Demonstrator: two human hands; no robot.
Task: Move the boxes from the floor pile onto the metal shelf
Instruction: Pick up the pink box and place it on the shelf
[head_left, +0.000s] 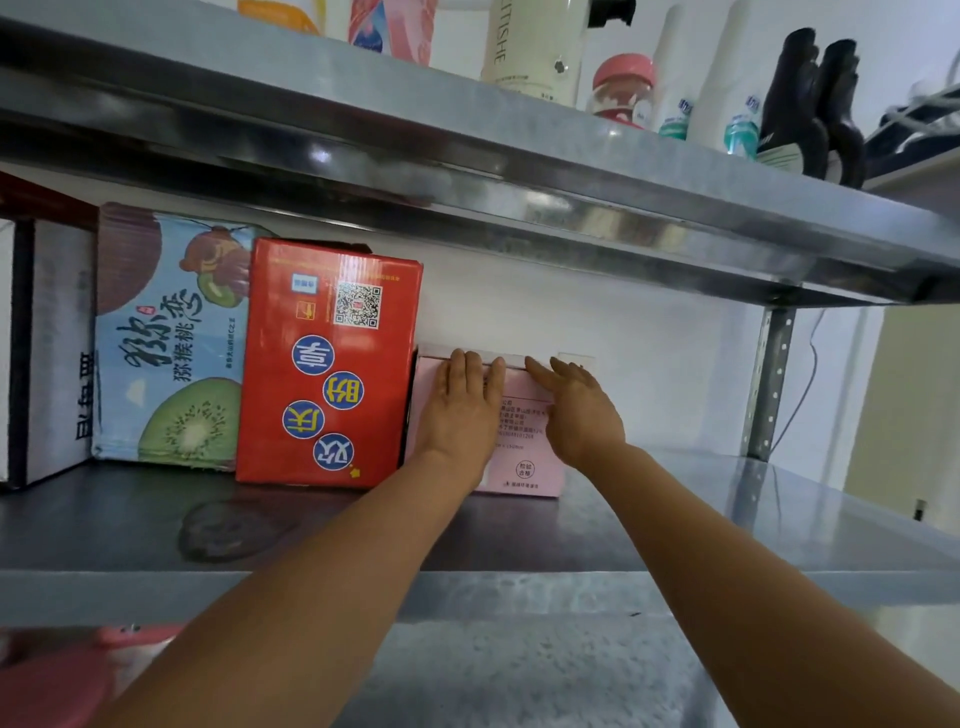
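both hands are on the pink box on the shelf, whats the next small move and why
Probably let go and draw both hands back. The pink box already stands upright on the metal shelf, close beside the red box, with the left hand and right hand lying flat on its front, so it looks placed.

I am looking at a plain white wall (649, 364) behind the racking; soft light is glinting off a perforated steel upright (771, 384), and a cream wall (904, 415) is showing at right.
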